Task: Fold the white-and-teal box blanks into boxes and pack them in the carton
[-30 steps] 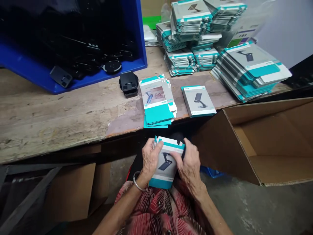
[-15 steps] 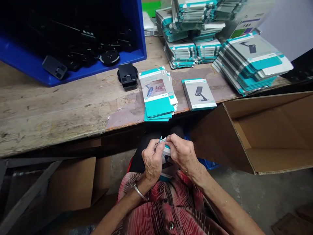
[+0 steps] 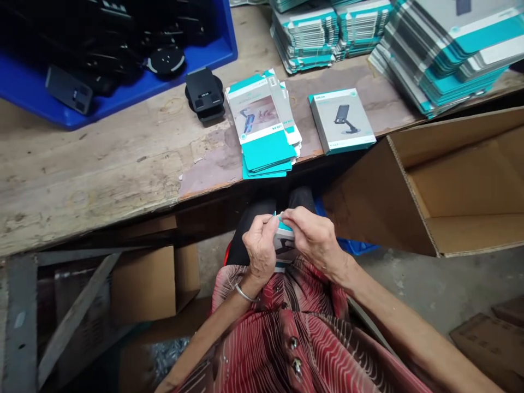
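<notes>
Head view: grey, teal box [image 3: 283, 243], dark print; left hand [image 3: 261, 246], right hand [image 3: 317, 239]: grip clamped on top.

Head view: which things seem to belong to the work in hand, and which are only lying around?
Likely part of the work: teal-and-white phone-stand box pinched by left hand and right hand; flattened boxes; assembled box to their right; black phone stand; blue bin.

Apparently just lying around: brown cardboard box below the bench; crumpled clear plastic.

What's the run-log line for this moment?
left hand: grips box at top edge | right hand: fingers at same edge | bench: black stand, carton stack, second box
</notes>
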`<control>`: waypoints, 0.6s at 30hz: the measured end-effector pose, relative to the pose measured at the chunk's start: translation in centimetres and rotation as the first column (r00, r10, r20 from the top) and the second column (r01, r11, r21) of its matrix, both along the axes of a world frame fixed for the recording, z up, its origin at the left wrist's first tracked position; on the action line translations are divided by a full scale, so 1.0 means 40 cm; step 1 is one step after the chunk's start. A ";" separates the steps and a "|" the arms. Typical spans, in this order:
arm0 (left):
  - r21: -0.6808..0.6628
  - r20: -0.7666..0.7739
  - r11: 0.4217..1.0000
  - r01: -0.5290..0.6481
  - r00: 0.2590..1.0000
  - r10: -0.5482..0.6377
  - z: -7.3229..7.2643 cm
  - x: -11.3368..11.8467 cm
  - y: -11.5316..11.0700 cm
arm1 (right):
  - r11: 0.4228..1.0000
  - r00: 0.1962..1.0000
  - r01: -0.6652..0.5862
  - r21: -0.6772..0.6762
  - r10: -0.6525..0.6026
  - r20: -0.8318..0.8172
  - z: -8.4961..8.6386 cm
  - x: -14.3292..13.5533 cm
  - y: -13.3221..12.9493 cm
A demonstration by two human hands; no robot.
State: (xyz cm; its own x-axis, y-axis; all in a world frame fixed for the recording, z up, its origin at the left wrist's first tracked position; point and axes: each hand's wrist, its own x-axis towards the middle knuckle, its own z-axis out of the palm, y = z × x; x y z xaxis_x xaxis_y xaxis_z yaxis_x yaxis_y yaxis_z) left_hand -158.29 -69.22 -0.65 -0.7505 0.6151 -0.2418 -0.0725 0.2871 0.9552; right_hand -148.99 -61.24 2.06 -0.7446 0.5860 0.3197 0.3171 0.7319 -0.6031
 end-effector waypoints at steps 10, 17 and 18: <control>-0.029 -0.140 1.000 0.011 0.990 -0.015 -0.020 0.001 0.024 | 0.994 0.999 0.041 0.099 -0.044 0.026 -0.026 0.003 -0.003; -0.031 -0.121 0.986 -0.164 0.980 0.160 -0.025 -0.048 0.043 | 0.676 0.727 0.457 -0.578 -0.658 -0.195 -0.038 0.061 0.024; -0.018 -0.126 0.985 -0.171 0.978 0.167 -0.027 -0.049 0.045 | 0.546 0.708 0.388 -0.742 -0.692 -0.139 -0.050 0.063 0.023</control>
